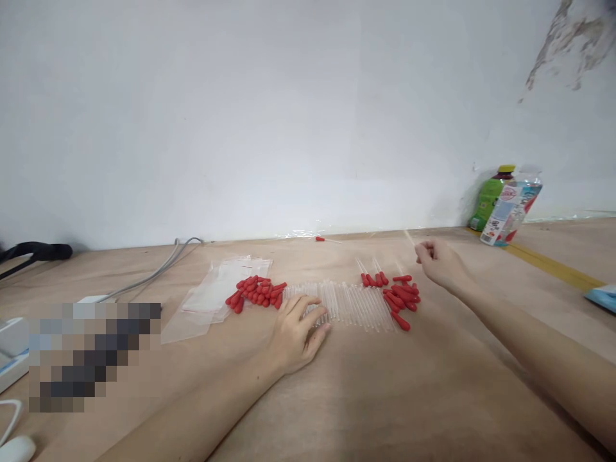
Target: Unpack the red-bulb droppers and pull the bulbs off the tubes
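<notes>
My left hand point(299, 330) lies over the left end of a row of clear thin tubes point(359, 307), fingers spread and slightly bent, the fingertips touching them. My right hand point(439, 263) is raised beyond the right end of the row, fingers pinched together. A pale thin tube point(409, 238) seems to stick out from its fingertips toward the wall; its near end is hidden. Loose red rubber bulbs point(260, 292) are heaped left of the row. To its right lie droppers with red bulbs point(404, 297), several with their clear tubes showing.
Clear plastic bags point(226, 282) lie left of the red heap. One red-bulbed dropper point(320, 239) rests by the wall. A green bottle point(486, 202) and a printed carton-like pack point(511, 215) stand at the back right. Grey cables point(166, 266) and a white mouse point(18, 449) are at the left.
</notes>
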`<state>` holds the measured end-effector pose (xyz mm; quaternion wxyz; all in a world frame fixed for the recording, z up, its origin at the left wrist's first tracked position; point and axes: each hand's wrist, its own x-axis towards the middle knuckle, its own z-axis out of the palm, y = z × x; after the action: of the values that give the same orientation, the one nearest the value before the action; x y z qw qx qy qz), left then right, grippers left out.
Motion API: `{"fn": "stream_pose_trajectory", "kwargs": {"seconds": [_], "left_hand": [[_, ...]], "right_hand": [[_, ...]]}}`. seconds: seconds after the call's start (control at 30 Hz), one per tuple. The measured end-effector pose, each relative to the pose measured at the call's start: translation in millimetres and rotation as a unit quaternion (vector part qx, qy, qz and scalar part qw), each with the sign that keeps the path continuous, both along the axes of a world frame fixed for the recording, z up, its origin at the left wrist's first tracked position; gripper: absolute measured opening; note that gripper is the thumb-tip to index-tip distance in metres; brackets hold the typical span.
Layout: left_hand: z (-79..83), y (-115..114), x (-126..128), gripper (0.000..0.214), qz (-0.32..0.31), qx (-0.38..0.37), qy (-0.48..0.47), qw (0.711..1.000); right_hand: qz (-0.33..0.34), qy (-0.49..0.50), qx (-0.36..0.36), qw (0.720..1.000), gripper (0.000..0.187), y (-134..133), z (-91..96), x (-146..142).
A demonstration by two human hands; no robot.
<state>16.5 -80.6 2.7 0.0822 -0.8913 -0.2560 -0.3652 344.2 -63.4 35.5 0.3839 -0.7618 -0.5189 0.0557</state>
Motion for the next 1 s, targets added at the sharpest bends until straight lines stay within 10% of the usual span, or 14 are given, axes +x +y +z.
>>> {"fn": "stream_pose_trajectory", "kwargs": {"seconds": [0.17, 0.4, 1.0], "left_hand": [[1.3, 2, -2, 0.041, 0.029, 0.043, -0.014, 0.999], [1.8, 1, -1, 0.025, -0.032, 0.101, 0.040, 0.994], [-0.1, -7, 3, 0.011, -0.088, 0.159, 0.070, 0.981]], "right_hand": [[0.189, -0.131, 0.211, 0.950, 0.028, -32, -18.7, -65], [0.318, -0.288, 0.279, 0.859, 0.014, -67, -42.9, -124], [0.346, -0.302, 0.314, 0.831, 0.009, -68, -41.3, -127]]}}
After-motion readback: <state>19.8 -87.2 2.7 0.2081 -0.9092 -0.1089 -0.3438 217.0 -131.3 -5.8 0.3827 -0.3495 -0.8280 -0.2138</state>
